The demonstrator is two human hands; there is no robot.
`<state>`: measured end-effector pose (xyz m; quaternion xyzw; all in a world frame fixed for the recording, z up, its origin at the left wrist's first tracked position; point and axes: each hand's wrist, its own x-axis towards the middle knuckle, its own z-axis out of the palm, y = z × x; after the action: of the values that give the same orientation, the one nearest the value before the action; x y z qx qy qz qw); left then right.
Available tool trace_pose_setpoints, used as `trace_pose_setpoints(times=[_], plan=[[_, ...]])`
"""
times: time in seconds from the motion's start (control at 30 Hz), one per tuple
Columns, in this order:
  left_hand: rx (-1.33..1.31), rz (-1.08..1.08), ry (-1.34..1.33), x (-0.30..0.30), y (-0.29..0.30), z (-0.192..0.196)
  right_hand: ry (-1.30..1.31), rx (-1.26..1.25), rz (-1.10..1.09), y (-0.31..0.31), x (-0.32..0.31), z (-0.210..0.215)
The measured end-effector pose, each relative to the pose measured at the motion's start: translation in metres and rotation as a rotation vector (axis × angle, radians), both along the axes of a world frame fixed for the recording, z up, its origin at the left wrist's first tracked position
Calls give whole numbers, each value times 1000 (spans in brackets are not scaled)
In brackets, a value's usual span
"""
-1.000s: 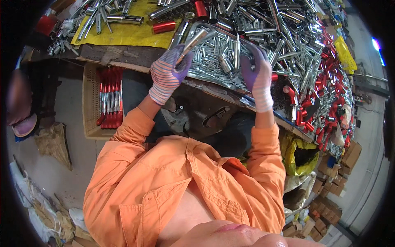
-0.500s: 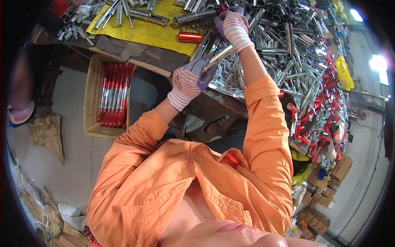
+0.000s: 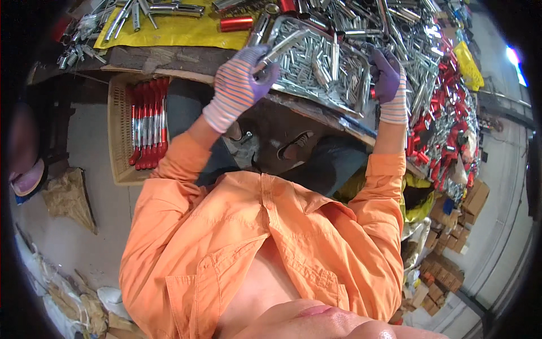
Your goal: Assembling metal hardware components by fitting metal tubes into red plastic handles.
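My left hand [image 3: 238, 85], in a striped glove with purple fingers, is closed around a chrome metal tube [image 3: 287, 46]. The tube tilts up to the right, over the near left part of a shallow metal tray [image 3: 322, 101]. Small silvery pins [image 3: 299, 70] and short rods fill that tray. At the tray's right rim is my right hand [image 3: 388, 82], gloved the same way. Its fingers are curled in, and what they may hold is hidden.
Chrome tubes [image 3: 389, 25] are heaped behind the tray, with red and silver parts [image 3: 446, 121] piled at the right. A red tube [image 3: 236, 24] lies on a yellow sheet [image 3: 169, 35]. A beige basket [image 3: 117, 130] below the table's left edge holds several red-and-chrome tools [image 3: 149, 121].
My right hand has come away from the far chrome pile, moving right and nearer, to the tray's right rim. The chrome tube remains in my left hand. The whole view has shifted slightly.
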<state>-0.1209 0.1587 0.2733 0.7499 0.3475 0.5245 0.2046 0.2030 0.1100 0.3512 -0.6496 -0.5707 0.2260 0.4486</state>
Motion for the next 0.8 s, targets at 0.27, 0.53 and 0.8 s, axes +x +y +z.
trace_pose_setpoints(times=[0.27, 0.53, 0.8], plan=[[-775, -476, -182, -26, -43, 30, 604, -83, -94, -78, -55, 6], [-1364, -631, -107, -28, -60, 56, 679, -120, -4, -107, -89, 2], [-177, -356, 449, -8, -80, 46, 1094, -262, 128, -99, -123, -22]])
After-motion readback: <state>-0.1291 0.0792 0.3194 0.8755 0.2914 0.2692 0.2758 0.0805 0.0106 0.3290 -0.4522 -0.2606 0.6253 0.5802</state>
